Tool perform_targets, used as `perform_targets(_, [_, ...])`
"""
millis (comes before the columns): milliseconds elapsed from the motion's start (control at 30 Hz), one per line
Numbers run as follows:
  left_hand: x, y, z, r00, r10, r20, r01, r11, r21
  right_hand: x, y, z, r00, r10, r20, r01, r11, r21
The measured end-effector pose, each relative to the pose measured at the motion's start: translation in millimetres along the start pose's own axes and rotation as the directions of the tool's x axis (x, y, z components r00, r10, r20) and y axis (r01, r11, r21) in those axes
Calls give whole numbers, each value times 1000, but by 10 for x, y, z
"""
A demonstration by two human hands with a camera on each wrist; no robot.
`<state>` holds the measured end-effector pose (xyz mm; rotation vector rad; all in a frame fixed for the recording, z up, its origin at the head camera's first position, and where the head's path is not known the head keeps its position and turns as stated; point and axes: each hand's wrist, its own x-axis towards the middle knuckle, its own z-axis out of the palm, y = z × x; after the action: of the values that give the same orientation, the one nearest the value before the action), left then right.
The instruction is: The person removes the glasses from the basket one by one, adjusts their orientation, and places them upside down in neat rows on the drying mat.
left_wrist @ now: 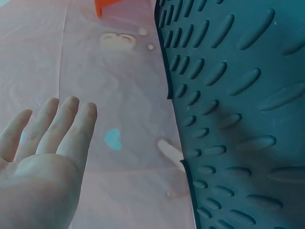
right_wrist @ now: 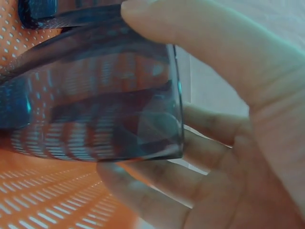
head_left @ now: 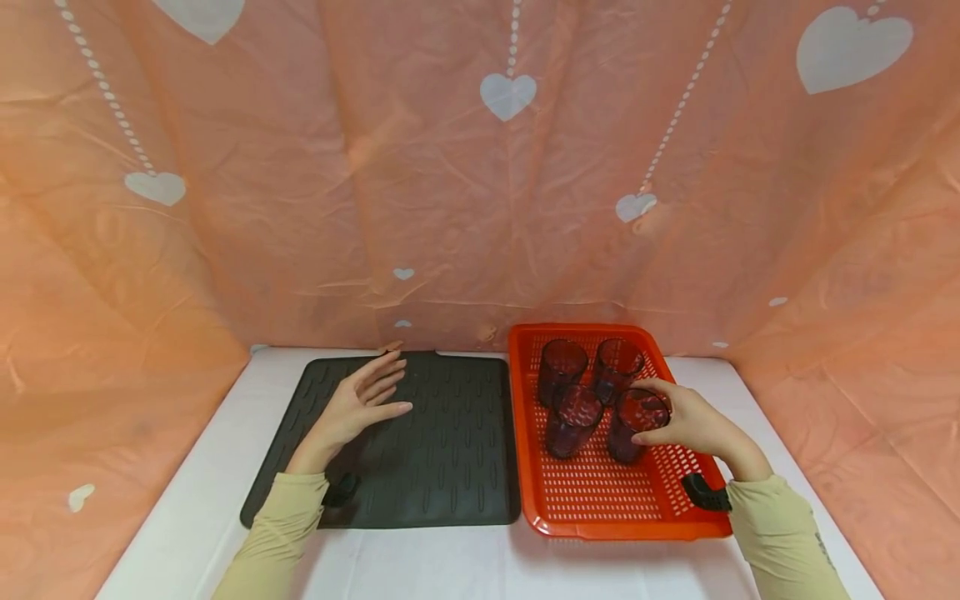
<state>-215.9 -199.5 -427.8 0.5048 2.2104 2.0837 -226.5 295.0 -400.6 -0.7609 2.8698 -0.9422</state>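
My right hand (head_left: 693, 423) is at the front right glass, a dark purple-tinted drinking glass (head_left: 628, 421), with the thumb on one side and the fingers curled round the other near the rim. In the right wrist view that glass (right_wrist: 95, 105) lies between thumb and fingers. Three similar glasses (head_left: 576, 417) stand beside and behind it in an orange perforated plastic basket (head_left: 528, 467). Over a dark ribbed mat (head_left: 442, 442), my left hand (head_left: 351, 410) hovers with its fingers extended, holding nothing. The left wrist view shows the palm and four fingers (left_wrist: 66, 129) beside the mat.
Mat and basket lie side by side on a white-covered table (head_left: 420, 567). An orange-pink sheet with white hearts (head_left: 450, 208) hangs behind the table and along both sides. The basket's raised rim surrounds the glasses, which stand close together.
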Motion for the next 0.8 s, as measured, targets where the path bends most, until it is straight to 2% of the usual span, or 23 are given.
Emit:
perform_targets(233, [-38,-24,-33,1000,-7,-4,7,1000,-4,-8,-74,-89,1000,-7,4,7,999,-43])
perform_targets(500, [-73,-24,-55,1000,-8,0,8,1000,9,-10,-222,-330,998,-38,-40,35,996,-77])
perform_targets(667, [-72,-35,-52,1000,0,2,0,1000,17,7,-352,-491,998,-36,-47,33,997,-71])
perform_targets(800, [-71,-21,-38,1000,13,-2,-13,1000,15,46,-466,-602,1000,-11,-18,11,1000,-9])
